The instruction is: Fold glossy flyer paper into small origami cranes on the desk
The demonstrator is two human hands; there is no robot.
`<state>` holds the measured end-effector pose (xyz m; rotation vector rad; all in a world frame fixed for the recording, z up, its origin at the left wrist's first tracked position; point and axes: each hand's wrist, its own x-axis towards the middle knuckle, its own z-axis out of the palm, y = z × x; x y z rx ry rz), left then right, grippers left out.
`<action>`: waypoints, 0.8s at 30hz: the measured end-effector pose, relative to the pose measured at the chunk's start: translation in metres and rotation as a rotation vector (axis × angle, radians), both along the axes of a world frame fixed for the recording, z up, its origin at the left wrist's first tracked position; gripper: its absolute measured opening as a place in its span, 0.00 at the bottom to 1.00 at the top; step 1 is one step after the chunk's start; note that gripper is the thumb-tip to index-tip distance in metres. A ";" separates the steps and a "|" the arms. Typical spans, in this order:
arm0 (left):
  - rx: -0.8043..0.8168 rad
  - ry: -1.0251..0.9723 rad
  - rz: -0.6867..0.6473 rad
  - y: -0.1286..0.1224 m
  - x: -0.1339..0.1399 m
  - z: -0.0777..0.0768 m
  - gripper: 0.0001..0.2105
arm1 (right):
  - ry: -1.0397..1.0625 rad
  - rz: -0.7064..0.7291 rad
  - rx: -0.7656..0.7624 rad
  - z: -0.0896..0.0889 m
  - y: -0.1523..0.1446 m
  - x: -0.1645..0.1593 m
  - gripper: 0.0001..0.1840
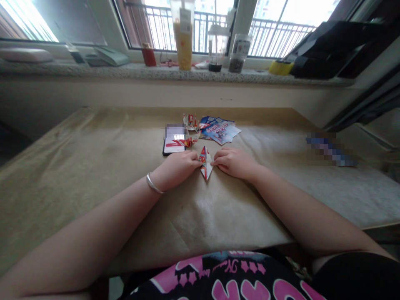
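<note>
A small diamond-shaped piece of folded paper (206,166), printed red and white, lies on the table between my two hands. At its left corner, my left hand (183,163) has its fingers closed on the edge. My right hand (233,161) pinches the opposite corner with thumb and finger. Just beyond my left hand, a red-and-white folded paper piece (186,142) rests partly over a phone (170,147) with a lit screen. Another folded paper piece (191,121) stands farther back. Beside it several blue printed sheets (220,130) lie fanned out.
The table (125,137) has a beige cover and meets a wall under the window. A blurred blue item (331,151) lies at the right. On the stone sill (118,71) stand a tall yellow-filled container (183,46), a clear cup (216,48) and a red container (149,55).
</note>
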<state>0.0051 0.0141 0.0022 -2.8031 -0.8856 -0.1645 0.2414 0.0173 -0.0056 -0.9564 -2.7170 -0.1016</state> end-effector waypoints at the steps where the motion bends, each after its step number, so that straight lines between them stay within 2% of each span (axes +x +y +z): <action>1: -0.002 0.000 0.008 -0.001 0.000 0.001 0.11 | 0.006 -0.003 -0.004 -0.001 0.000 0.001 0.13; 10: -0.084 -0.053 0.049 -0.001 -0.006 0.002 0.13 | 0.092 -0.006 -0.069 -0.007 0.001 0.007 0.12; 24: -0.057 -0.230 -0.111 0.003 -0.008 -0.012 0.11 | 0.215 -0.051 -0.055 -0.010 -0.002 0.002 0.10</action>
